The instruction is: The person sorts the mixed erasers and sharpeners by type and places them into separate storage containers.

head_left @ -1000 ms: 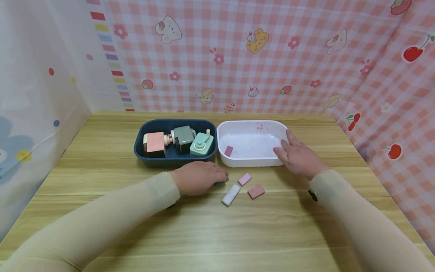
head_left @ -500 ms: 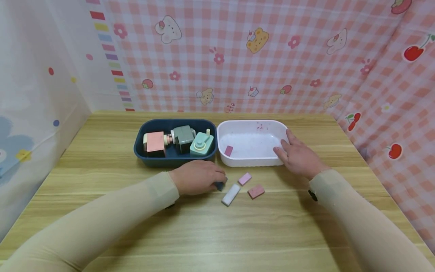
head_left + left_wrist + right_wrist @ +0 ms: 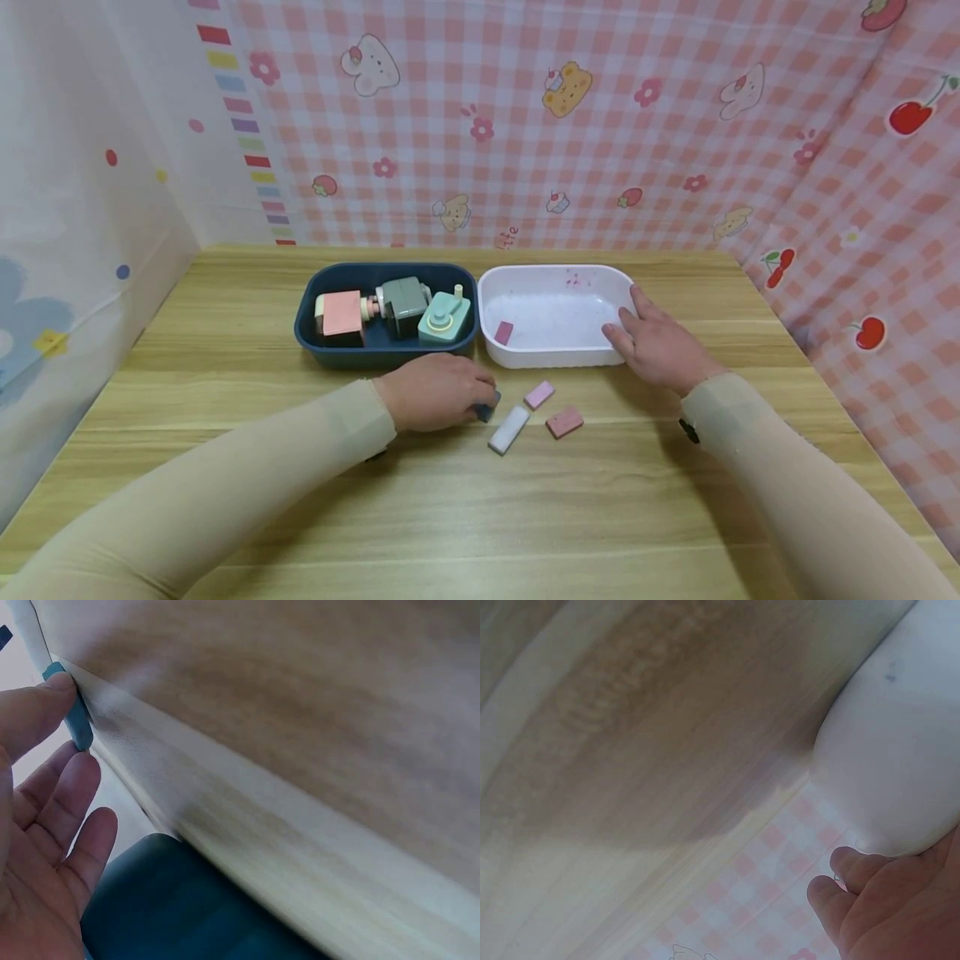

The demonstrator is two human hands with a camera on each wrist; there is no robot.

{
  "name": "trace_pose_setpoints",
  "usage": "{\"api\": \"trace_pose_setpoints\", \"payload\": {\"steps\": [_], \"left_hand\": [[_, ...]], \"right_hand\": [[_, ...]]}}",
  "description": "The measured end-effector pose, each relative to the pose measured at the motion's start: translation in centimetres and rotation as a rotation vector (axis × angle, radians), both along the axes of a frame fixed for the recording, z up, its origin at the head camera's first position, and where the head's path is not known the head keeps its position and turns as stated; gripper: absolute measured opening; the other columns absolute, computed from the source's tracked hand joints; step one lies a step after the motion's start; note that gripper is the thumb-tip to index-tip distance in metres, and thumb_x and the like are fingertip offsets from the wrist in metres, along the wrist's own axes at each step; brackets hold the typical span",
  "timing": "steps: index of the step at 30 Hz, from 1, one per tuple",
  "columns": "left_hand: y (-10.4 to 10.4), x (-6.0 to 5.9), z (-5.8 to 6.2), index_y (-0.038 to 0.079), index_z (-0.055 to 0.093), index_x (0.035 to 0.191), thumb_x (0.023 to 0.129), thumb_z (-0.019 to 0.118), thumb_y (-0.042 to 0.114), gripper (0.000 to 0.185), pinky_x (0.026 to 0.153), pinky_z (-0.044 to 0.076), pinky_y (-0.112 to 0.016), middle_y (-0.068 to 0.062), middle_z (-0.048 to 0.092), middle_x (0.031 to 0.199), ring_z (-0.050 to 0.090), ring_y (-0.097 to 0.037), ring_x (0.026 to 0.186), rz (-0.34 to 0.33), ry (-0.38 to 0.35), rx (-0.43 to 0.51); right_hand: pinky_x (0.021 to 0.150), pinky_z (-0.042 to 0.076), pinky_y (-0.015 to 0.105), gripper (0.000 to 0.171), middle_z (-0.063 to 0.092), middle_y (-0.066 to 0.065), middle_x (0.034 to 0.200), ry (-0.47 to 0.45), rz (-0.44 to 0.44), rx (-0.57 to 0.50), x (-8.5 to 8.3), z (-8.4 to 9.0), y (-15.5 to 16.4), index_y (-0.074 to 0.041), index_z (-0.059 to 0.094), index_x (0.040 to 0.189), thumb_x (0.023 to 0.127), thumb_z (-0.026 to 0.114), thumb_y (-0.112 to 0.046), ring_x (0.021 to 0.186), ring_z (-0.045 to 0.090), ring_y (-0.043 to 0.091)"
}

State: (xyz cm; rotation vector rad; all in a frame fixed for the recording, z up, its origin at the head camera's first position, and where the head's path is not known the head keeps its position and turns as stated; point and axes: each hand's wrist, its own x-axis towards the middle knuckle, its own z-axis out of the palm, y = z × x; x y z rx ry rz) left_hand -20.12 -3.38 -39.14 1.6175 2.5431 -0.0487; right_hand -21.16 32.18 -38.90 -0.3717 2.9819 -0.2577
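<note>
My left hand lies on the table in front of the dark blue tub and pinches a small blue eraser at its fingertips. The left wrist view shows this blue eraser held between thumb and finger. To its right lie a white eraser, a light pink eraser and a darker pink eraser. My right hand rests with relaxed fingers on the front right corner of the white tub. One pink eraser lies inside that tub.
The blue tub holds a pink block, a grey-green block and a teal block with a knob. The two tubs stand side by side at mid-table. Patterned cloth walls close in the back and both sides of the wooden table.
My left hand's fingers have drawn the blue eraser slightly in and taken hold of it. The right hand and the other erasers have not moved.
</note>
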Motion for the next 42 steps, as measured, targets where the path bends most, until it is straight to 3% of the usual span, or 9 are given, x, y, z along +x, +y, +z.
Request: {"api": "trace_pose_setpoints", "payload": {"steps": [10, 17, 27, 42], "left_hand": [[0.0, 0.0, 0.3, 0.024, 0.073, 0.131, 0.101, 0.072, 0.03, 0.03, 0.115, 0.051, -0.04, 0.0, 0.067, 0.141, 0.063, -0.018, 0.129, 0.011, -0.004, 0.004], [0.0, -0.2, 0.6, 0.024, 0.073, 0.132, 0.101, 0.072, 0.031, 0.032, 0.114, 0.051, -0.038, 0.0, 0.068, 0.141, 0.065, -0.017, 0.128, -0.004, 0.006, 0.058], [0.2, 0.0, 0.8, 0.022, 0.076, 0.129, 0.102, 0.072, 0.032, 0.029, 0.11, 0.054, -0.035, 0.0, 0.068, 0.138, 0.067, -0.015, 0.122, -0.037, 0.092, 0.122], [0.5, -0.2, 1.9, 0.02, 0.076, 0.129, 0.102, 0.072, 0.029, 0.029, 0.11, 0.054, -0.037, -0.002, 0.066, 0.141, 0.067, -0.018, 0.124, -0.002, 0.102, 0.207]], "right_hand": [[0.13, 0.018, 0.061, 0.084, -0.001, 0.031, 0.173, -0.014, -0.006, -0.004, 0.1, 0.0, 0.0, 0.011, 0.032, 0.158, 0.112, 0.021, -0.058, 0.16, 0.01, 0.051], [0.13, 0.017, 0.061, 0.084, -0.002, 0.03, 0.174, -0.021, -0.016, -0.006, 0.1, 0.0, 0.0, 0.01, 0.031, 0.159, 0.112, 0.02, -0.059, 0.16, 0.01, 0.051], [0.13, 0.018, 0.061, 0.084, -0.003, 0.03, 0.174, -0.022, -0.015, 0.004, 0.1, -0.1, 0.0, 0.01, 0.031, 0.159, 0.112, 0.02, -0.059, 0.16, 0.01, 0.051], [0.13, 0.018, 0.062, 0.086, -0.002, 0.03, 0.174, -0.024, -0.02, -0.002, 0.2, 0.0, -0.1, 0.01, 0.032, 0.159, 0.111, 0.02, -0.061, 0.161, 0.01, 0.051]]}}
